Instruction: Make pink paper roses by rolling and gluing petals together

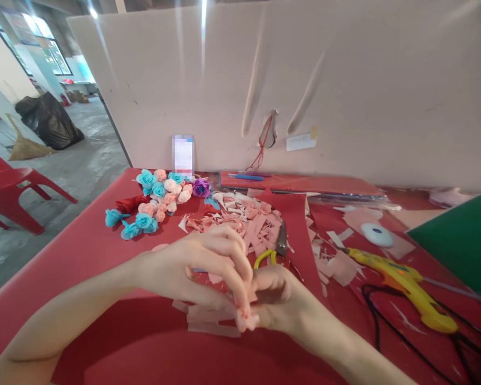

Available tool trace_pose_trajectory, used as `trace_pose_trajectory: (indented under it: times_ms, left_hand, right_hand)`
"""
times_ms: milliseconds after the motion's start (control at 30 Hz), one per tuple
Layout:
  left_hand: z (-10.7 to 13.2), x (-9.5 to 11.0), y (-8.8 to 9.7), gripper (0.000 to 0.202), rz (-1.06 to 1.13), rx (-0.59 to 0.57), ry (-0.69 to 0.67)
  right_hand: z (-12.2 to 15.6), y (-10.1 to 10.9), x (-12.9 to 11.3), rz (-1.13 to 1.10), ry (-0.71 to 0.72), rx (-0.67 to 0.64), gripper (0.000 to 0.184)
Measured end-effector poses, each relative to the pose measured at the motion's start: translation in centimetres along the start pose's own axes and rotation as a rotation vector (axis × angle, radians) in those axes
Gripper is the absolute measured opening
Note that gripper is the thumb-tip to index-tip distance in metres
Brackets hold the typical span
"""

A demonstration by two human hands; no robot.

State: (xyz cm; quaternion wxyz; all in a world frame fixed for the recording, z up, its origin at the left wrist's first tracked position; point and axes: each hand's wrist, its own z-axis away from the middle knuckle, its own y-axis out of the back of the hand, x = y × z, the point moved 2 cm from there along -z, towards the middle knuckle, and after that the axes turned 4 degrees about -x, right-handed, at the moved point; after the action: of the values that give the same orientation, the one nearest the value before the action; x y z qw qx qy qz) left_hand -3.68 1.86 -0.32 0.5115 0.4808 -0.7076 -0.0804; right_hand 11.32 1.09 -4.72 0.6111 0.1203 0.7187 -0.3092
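Observation:
A small pink paper flower (246, 321) is pinched between the fingertips of both hands, low in the middle of the view. My left hand (208, 262) reaches in from the left, its fingers bent over and down onto the flower. From the right, my right hand (282, 299) closes thumb and fingers at the flower's side. A scrap of pink paper shows between the hands. Beneath them lie pale pink paper strips (210, 323) on the red tabletop. Just behind my right hand are yellow-handled scissors or pliers (281, 239), partly hidden.
Finished blue, pink, red and purple paper flowers (146, 222) lie at back left, near a phone (183, 155). A heap of pink paper scraps (260, 222) is behind the hands. At right are a yellow glue gun (404, 283), its black cord and a green sheet (465, 240).

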Motion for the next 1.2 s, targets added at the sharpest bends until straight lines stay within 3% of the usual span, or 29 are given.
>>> trace_pose_trajectory:
  times_ms: [100, 200, 300, 400, 500, 633, 867, 1200]
  left_hand:
    - [0.4, -0.4, 0.1, 0.008, 0.053, 0.175, 0.079]
    - [0.7, -0.6, -0.1, 0.008, 0.108, 0.301, 0.186]
    - [1.0, -0.4, -0.6, 0.006, 0.155, 0.394, 0.319]
    - [1.1, -0.2, -0.9, 0.021, 0.163, 0.477, 0.377]
    - [0.9, 0.1, -1.2, 0.011, 0.099, 0.450, 0.334]
    - [0.6, 0.1, -1.5, 0.007, 0.086, 0.444, 0.307]
    - [0.9, 0.1, -1.9, 0.006, 0.216, 0.442, 0.393]
    - [0.5, 0.2, -1.9, 0.015, 0.214, 0.451, 0.350]
  right_hand:
    - [0.3, 0.6, -0.8, 0.366, 0.274, 0.130, 0.008]
    - [0.7, 0.7, -1.3, 0.648, 0.462, 0.192, 0.014]
    - [1.0, 0.6, -1.3, 0.727, 0.566, 0.272, 0.014]
    - [1.3, 0.6, -1.2, 0.753, 0.617, 0.380, 0.015]
    - [1.4, 0.5, -1.0, 0.731, 0.621, 0.400, 0.015]
    - [1.4, 0.5, -0.5, 0.664, 0.515, 0.422, 0.014]
    - [1.2, 1.0, 1.0, 0.337, 0.374, 0.422, 0.007]
    - [1.1, 0.8, 0.6, 0.281, 0.359, 0.389, 0.009]
